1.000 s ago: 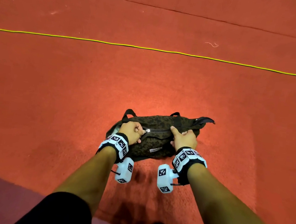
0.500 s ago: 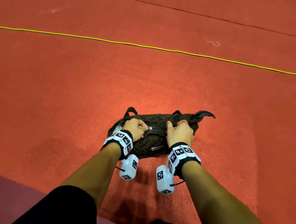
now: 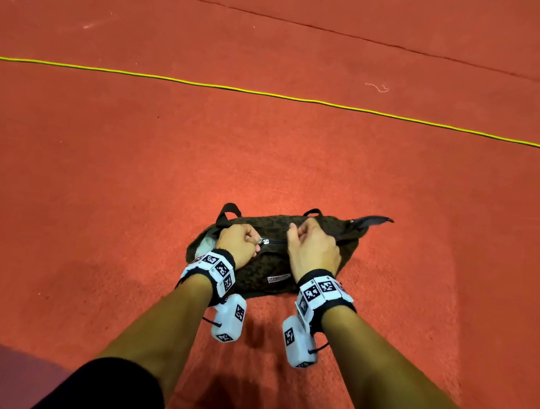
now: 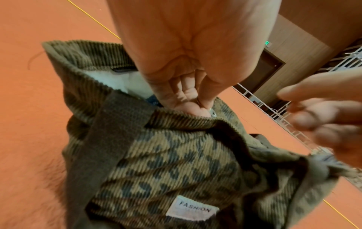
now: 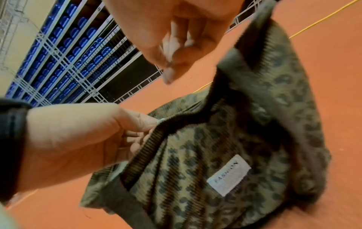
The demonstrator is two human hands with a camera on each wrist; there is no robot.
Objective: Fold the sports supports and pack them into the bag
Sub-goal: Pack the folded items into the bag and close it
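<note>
The bag (image 3: 271, 261) is lying on the red floor (image 3: 132, 173) and, by the look of it, is being zipped closed: the left hand (image 3: 239, 242) is pinching the zipper pull (image 3: 263, 241), while the right hand (image 3: 313, 252) is hovering with fingers curled, and its grip cannot be confirmed. The next move likely calls for bracing the fabric and drawing the pull along the track. A yellow line (image 3: 306, 100) is crossing the floor; blue seating (image 5: 64, 51) is standing behind.
</note>
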